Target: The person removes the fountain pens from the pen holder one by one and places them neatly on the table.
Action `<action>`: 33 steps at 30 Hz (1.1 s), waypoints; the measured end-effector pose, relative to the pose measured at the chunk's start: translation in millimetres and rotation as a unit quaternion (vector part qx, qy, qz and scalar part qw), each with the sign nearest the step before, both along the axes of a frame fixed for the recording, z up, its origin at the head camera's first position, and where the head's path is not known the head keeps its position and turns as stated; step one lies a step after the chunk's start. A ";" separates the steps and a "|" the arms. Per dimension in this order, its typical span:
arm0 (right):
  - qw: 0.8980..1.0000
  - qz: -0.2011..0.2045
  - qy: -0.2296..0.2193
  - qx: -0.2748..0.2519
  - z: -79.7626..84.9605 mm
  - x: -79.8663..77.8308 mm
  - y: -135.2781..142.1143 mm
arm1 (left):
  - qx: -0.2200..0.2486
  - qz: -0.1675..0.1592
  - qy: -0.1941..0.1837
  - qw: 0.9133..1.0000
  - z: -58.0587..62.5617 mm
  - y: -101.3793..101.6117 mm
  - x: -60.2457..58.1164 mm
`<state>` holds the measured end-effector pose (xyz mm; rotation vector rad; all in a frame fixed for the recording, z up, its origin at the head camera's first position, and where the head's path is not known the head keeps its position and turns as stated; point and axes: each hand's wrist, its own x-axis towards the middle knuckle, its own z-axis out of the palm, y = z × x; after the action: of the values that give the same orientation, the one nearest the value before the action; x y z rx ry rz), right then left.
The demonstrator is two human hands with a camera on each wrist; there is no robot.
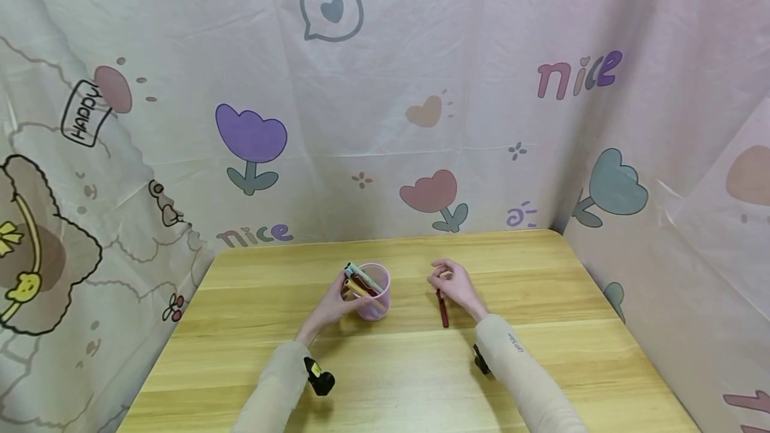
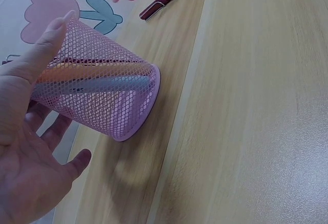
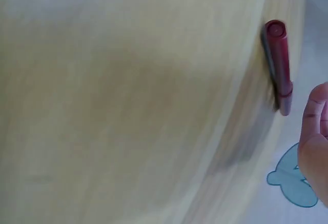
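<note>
A pink mesh pen cup (image 1: 375,309) stands on the table with several pens in it, leaning toward its left rim. My left hand (image 1: 335,303) holds the cup near the top, its thumb (image 2: 43,47) along one side of the mesh and other fingers across from it. Through the mesh, an orange pen (image 2: 87,72) and a blue-grey pen (image 2: 110,84) show. To the right of the cup a dark red pen (image 1: 444,311) with a clip lies on the wood. Over its far end hovers my right hand (image 1: 458,284), fingers loosely bent, with nothing visible in them.
The wooden table (image 1: 391,379) reaches back to a printed cloth curtain (image 1: 355,85), with more cloth hanging at the left and right sides. A black wrist camera (image 1: 321,379) is strapped to the left sleeve.
</note>
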<state>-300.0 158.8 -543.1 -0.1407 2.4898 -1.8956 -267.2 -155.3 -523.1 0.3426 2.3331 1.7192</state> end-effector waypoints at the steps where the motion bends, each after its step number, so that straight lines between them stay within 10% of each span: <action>1: 1.000 0.000 0.008 -0.001 0.8 -0.2 -1.4 | 0.001 0.000 0.001 1.000 -0.1 0.2 -0.2; 33: 0.989 0.099 0.104 -0.035 56.0 15.5 -47.1 | 0.000 -0.003 0.001 1.000 0.9 -0.1 1.4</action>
<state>-284.5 111.6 -487.1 -0.5910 2.4201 -1.9776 -265.8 -155.3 -522.2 0.3520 2.3312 1.7155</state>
